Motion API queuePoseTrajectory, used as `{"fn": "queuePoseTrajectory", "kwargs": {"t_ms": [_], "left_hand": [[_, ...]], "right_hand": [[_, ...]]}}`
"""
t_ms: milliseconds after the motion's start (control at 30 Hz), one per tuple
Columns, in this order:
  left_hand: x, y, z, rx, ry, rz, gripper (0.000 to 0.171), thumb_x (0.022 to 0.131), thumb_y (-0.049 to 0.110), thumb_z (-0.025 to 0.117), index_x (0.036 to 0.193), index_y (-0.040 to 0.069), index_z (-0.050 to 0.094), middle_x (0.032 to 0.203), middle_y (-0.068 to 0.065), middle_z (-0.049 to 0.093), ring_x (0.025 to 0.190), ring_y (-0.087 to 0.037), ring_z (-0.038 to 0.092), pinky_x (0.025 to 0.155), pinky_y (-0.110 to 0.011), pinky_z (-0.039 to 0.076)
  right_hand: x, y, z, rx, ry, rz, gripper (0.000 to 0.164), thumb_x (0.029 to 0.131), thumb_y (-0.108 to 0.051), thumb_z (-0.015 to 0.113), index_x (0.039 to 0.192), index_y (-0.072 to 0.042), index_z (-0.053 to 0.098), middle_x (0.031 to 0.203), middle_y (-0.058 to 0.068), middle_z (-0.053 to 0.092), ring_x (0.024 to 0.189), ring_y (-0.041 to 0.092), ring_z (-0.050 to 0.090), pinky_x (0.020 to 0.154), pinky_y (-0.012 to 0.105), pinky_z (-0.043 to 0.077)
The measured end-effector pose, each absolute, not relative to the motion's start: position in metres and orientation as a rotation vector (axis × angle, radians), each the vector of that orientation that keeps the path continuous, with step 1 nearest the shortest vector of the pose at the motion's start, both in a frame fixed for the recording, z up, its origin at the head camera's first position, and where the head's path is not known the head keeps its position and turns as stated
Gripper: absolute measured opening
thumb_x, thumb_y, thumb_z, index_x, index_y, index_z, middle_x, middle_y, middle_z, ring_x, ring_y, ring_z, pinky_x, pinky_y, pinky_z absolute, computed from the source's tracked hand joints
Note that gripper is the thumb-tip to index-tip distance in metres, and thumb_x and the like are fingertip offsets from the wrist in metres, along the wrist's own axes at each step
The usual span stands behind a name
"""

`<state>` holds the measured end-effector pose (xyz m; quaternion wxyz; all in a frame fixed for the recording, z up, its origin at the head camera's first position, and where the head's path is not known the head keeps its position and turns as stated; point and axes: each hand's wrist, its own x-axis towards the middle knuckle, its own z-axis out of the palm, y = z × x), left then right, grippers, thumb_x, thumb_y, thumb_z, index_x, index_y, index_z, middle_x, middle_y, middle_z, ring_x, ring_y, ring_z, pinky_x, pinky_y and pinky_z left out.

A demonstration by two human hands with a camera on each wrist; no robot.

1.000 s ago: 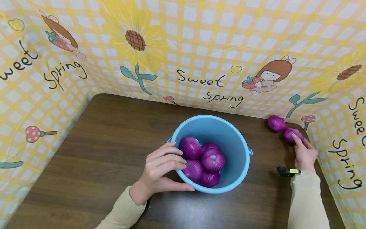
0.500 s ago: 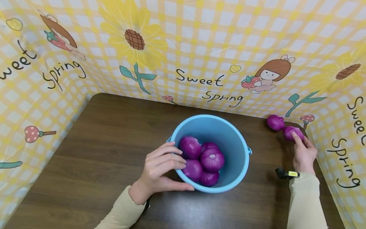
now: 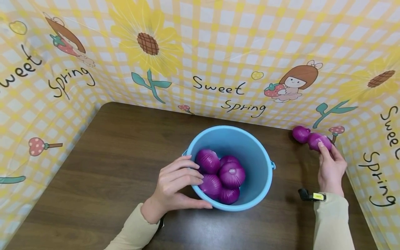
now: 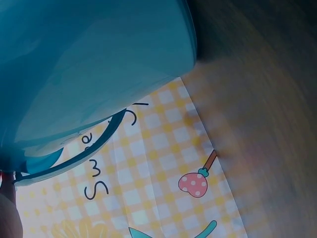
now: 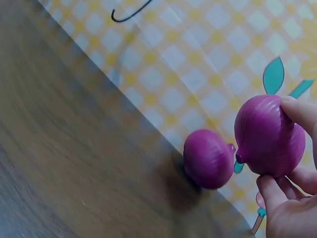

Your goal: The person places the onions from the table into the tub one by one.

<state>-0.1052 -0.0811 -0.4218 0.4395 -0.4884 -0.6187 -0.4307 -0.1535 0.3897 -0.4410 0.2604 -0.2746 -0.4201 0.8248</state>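
Observation:
A light blue bucket (image 3: 254, 163) stands mid-table in the head view, with several purple onions (image 3: 232, 174) inside. My left hand (image 3: 172, 184) holds it at the left rim, fingers over the edge and thumb along the outside front. At the back right, my right hand (image 3: 332, 173) pinches a purple onion (image 5: 267, 134) between thumb and fingers. The right wrist view shows this onion raised above the table. A second purple onion (image 5: 208, 161) rests on the tabletop close beside it. The left wrist view shows mostly the bucket's outer wall (image 4: 99, 64) and part of its handle (image 4: 94, 151).
The dark brown wooden table (image 3: 125, 146) has a rounded back left corner. Yellow checked cloth (image 3: 218, 41) with printed flowers and lettering walls in the back and both sides. A bucket handle hinge (image 3: 273, 165) sticks out on the right of the rim.
My right hand has raised the pinched onion slightly off the table, and its forearm has shifted a little left. The left hand and the bucket have stayed in place.

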Motion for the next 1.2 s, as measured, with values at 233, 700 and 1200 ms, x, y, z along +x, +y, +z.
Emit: {"fn": "queuePoseTrajectory", "kwargs": {"t_ms": [233, 700, 1200], "left_hand": [[-0.105, -0.080, -0.422, -1.213, -1.538, -1.076, 0.051, 0.071, 0.052, 0.091, 0.080, 0.006, 0.072, 0.083, -0.006, 0.073, 0.084, -0.028, 0.070, 0.097, -0.050, 0.054], [-0.107, -0.077, -0.422, -1.206, -1.526, -1.074, 0.051, 0.072, 0.053, 0.090, 0.078, 0.006, 0.071, 0.082, -0.006, 0.073, 0.082, -0.027, 0.069, 0.096, -0.049, 0.054], [-0.105, -0.077, -0.420, -1.204, -1.532, -1.084, 0.052, 0.069, 0.052, 0.092, 0.078, 0.005, 0.072, 0.082, -0.006, 0.073, 0.082, -0.028, 0.069, 0.099, -0.048, 0.053]], "right_hand": [[-0.150, 0.379, -0.434, -0.673, -1.138, 2.235, 0.053, 0.084, 0.009, 0.078, 0.134, 0.003, 0.063, 0.123, 0.010, 0.065, 0.126, 0.016, 0.056, 0.093, 0.018, 0.050], [-0.145, 0.365, -0.421, -0.606, -1.164, 2.228, 0.047, 0.086, 0.009, 0.076, 0.131, 0.003, 0.063, 0.126, 0.013, 0.054, 0.120, 0.017, 0.058, 0.092, 0.019, 0.051], [-0.174, 0.334, -0.456, -0.197, -2.646, 1.386, 0.082, 0.090, -0.026, 0.081, 0.158, -0.016, 0.037, 0.156, 0.023, 0.038, 0.135, 0.046, 0.044, 0.107, 0.062, 0.041]]}}
